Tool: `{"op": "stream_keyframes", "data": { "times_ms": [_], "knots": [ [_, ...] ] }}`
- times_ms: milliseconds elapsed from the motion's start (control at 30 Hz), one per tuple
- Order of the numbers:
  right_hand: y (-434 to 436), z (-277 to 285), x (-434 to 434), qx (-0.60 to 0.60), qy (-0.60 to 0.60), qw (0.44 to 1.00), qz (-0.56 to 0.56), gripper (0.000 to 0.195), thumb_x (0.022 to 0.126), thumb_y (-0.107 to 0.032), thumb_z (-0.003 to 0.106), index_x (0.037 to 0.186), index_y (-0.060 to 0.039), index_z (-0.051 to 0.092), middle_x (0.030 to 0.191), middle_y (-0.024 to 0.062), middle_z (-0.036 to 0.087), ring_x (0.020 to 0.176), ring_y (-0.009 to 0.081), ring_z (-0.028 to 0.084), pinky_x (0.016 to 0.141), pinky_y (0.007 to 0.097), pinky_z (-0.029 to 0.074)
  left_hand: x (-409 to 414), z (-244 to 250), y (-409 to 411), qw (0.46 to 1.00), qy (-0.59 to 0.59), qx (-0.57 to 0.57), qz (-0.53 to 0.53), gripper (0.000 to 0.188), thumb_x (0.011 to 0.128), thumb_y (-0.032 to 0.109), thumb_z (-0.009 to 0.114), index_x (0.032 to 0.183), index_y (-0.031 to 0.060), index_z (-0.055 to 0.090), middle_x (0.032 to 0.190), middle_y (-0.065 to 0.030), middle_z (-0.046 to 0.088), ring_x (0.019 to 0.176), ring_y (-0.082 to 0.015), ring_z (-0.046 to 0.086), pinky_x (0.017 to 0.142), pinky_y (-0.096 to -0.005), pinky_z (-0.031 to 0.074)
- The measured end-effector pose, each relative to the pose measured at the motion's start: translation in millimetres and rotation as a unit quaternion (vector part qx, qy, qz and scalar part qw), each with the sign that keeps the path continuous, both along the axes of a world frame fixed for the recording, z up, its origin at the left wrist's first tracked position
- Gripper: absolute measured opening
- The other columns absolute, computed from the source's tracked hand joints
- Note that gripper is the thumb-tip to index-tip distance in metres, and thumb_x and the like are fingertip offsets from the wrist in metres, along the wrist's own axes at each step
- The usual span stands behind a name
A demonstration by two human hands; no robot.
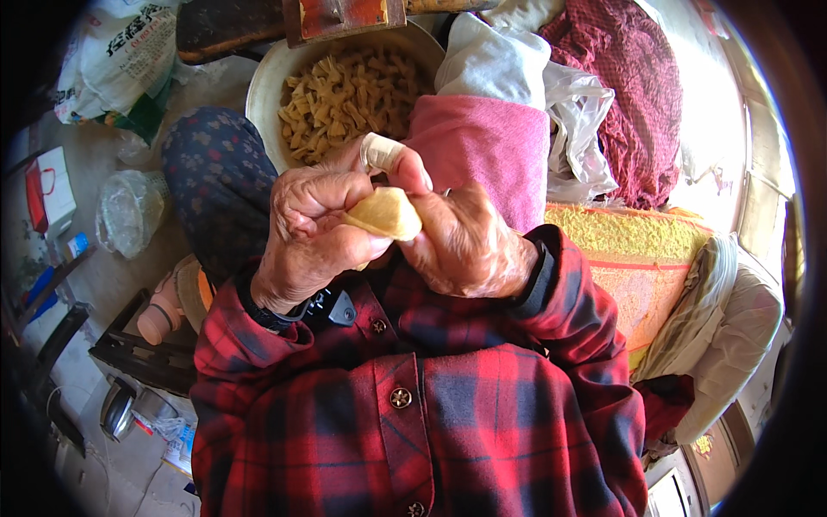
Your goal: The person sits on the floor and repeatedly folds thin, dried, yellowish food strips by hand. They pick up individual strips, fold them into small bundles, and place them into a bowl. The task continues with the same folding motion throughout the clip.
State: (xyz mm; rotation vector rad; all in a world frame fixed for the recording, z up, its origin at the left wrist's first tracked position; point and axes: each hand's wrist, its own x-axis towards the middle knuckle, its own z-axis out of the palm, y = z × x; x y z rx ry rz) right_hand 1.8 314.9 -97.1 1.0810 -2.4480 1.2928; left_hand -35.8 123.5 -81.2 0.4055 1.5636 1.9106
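Between my hands, above my lap, is a pale yellow, folded or curved piece of what looks like dried food [386, 215]. My left hand [318, 223] is on the left of the picture or the right; the view's orientation shows my body at the bottom, so the hand at picture left is my left one. Its fingers and thumb pinch the piece's left end. My right hand [475, 242] grips the right end with thumb and bent fingers. A beige bandage [381, 153] wraps a finger above the piece. Just beyond stands a pale round basin [258, 106] holding many similar-coloured strips [342, 103].
A pink cloth [488, 152] covers one leg. A wooden stool or board [229, 29] reaches over the basin. Plastic bags [129, 213] lie at left near a dark crate [139, 362] with a pink bottle [157, 316]. An orange and yellow towel [639, 271] lies at right.
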Motion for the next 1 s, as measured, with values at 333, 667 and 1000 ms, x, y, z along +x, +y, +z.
{"op": "stream_keyframes", "data": {
  "times_ms": [333, 667, 1000],
  "knots": [
    [9.1, 6.2, -2.9, 0.153, 0.106, 0.981, -0.056, 0.022, 0.079, -0.008, 0.07, 0.091, 0.0053, 0.056, 0.064, 0.0076, 0.051, 0.049, 0.0205, 0.055, 0.041, 0.0329, 0.042, 0.4, -2.3, 4.1, 0.976, 0.161, -0.135, 0.05, 0.015, 0.089, 0.014, 0.064, 0.089, -0.0001, 0.059, 0.093, -0.0079, 0.063, 0.082, -0.0118, 0.058, 0.074, -0.0265, 0.048],
    [21.6, 7.4, -7.6, 0.159, 0.048, 0.986, 0.003, 0.032, 0.085, -0.025, 0.068, 0.089, 0.0019, 0.052, 0.064, 0.008, 0.051, 0.053, 0.0204, 0.058, 0.042, 0.0334, 0.044, 10.9, 5.1, -3.0, 0.988, -0.037, -0.149, -0.001, 0.023, 0.097, 0.02, 0.059, 0.089, -0.0013, 0.064, 0.072, -0.0016, 0.064, 0.06, -0.0044, 0.057, 0.055, -0.021, 0.047],
    [37.3, 12.3, -5.9, 0.086, -0.081, 0.992, 0.036, 0.026, 0.087, -0.026, 0.068, 0.092, -0.0021, 0.058, 0.051, 0.0083, 0.05, 0.044, 0.0248, 0.055, 0.041, 0.0385, 0.042, 7.7, 10.5, -21.6, 0.987, 0.066, -0.136, -0.059, 0.02, 0.094, 0.015, 0.06, 0.085, -0.0023, 0.064, 0.072, -0.0053, 0.064, 0.058, -0.0086, 0.059, 0.055, -0.0217, 0.046]
  ]
}}
